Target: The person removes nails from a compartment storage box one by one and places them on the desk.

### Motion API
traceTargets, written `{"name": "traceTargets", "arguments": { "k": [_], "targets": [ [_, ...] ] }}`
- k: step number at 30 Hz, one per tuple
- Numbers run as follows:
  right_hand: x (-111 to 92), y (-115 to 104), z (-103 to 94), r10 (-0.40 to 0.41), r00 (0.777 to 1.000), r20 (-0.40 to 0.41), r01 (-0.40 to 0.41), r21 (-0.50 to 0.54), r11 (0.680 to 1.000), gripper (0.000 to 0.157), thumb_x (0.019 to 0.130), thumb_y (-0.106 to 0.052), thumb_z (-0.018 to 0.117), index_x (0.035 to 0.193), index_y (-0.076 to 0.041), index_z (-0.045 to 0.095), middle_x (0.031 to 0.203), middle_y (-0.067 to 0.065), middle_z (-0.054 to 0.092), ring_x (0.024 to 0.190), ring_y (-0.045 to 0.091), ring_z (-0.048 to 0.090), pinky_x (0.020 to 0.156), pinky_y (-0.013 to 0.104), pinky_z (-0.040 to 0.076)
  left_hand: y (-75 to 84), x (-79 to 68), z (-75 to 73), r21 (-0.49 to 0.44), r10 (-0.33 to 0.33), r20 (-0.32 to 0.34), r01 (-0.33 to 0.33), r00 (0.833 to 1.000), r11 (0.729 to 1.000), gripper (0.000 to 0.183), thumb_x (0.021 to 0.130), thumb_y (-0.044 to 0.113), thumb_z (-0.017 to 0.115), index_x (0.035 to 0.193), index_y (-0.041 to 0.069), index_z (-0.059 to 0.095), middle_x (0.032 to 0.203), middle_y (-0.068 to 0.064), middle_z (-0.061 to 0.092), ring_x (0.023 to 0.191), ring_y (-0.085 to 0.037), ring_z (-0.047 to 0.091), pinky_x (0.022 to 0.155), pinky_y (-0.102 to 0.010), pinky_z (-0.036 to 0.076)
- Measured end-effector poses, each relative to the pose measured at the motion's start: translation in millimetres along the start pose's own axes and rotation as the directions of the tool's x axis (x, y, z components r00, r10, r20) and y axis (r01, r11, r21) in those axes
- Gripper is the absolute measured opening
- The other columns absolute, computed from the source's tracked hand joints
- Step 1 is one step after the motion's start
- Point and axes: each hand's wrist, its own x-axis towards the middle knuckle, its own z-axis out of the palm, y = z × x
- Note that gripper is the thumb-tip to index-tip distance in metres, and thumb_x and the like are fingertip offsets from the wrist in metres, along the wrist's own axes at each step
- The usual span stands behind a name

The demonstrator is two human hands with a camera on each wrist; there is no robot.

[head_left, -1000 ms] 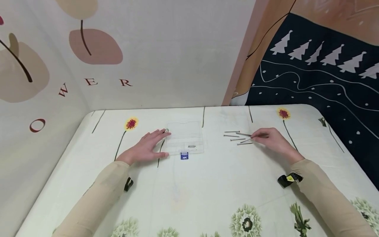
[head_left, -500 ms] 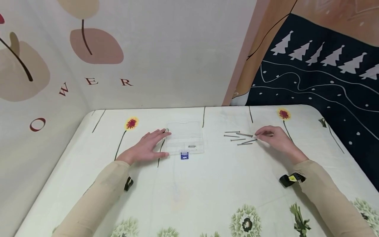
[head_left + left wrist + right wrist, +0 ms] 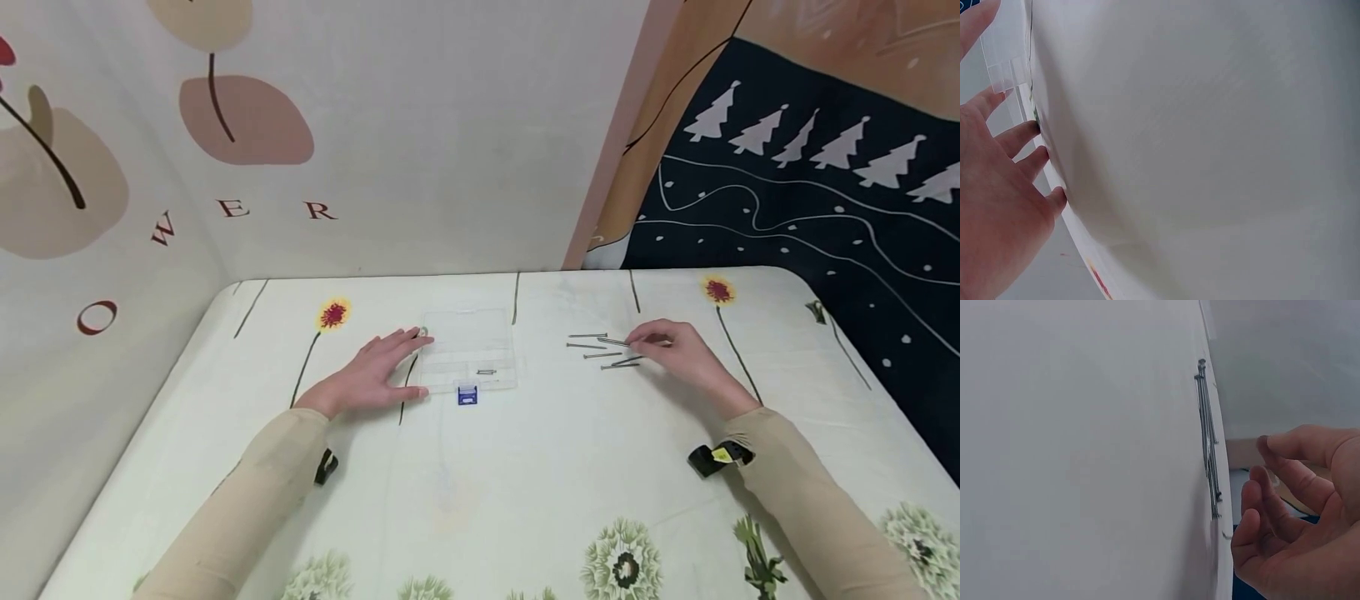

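A clear plastic box (image 3: 467,340) with a blue latch (image 3: 467,395) lies on the table. Small metal nails (image 3: 486,372) are in its front compartment at the right. My left hand (image 3: 369,373) lies with spread fingers against the box's left side, the thumb at its near corner. Off to the right, several long nails (image 3: 602,356) lie in a loose group. Over their right end is my right hand (image 3: 671,352), thumb and index tips together and overlapping a nail's end in the head view. The right wrist view shows these fingertips (image 3: 1266,445) with nothing visible between them.
A white floral cloth (image 3: 517,467) covers the table, its far edge running along a pale wall hanging (image 3: 450,167). A dark tree-patterned fabric (image 3: 795,200) hangs at the right. Black wrist straps (image 3: 720,457) sit on both sleeves.
My right hand moved slightly right, drawing a slanted nail a little that way, then came back left over the nail group. The left hand stayed at the box.
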Motion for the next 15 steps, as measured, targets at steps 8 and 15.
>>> {"name": "traceTargets", "arguments": {
  "k": [8,15],
  "targets": [
    [4.1,-7.2,16.7,-0.044,0.999,0.012,0.043,0.028,0.999,0.018,0.094,-0.009,0.062,0.107,0.002,0.069,0.115,0.018,0.063,0.097,0.024,0.055,0.079,0.031,0.044,0.1,-0.6,1.0,-0.003,0.005,-0.003,-0.005,1.0,1.0,0.08,0.087,0.052,0.065,0.151,0.018,0.034,0.157,-0.015,0.022,0.144,-0.036,0.014,0.113,-0.056,0.005],
    [11.0,-15.7,33.1,-0.108,0.994,0.022,0.106,0.077,0.991,0.015,0.092,-0.01,0.063,0.102,-0.003,0.071,0.109,0.012,0.065,0.094,0.021,0.059,0.079,0.03,0.045,0.0,-0.1,-0.8,0.014,-0.003,0.007,0.003,1.0,1.0,0.081,0.087,0.053,0.064,0.152,0.019,0.031,0.158,-0.014,0.02,0.144,-0.034,0.013,0.113,-0.055,0.005]
  ]
}}
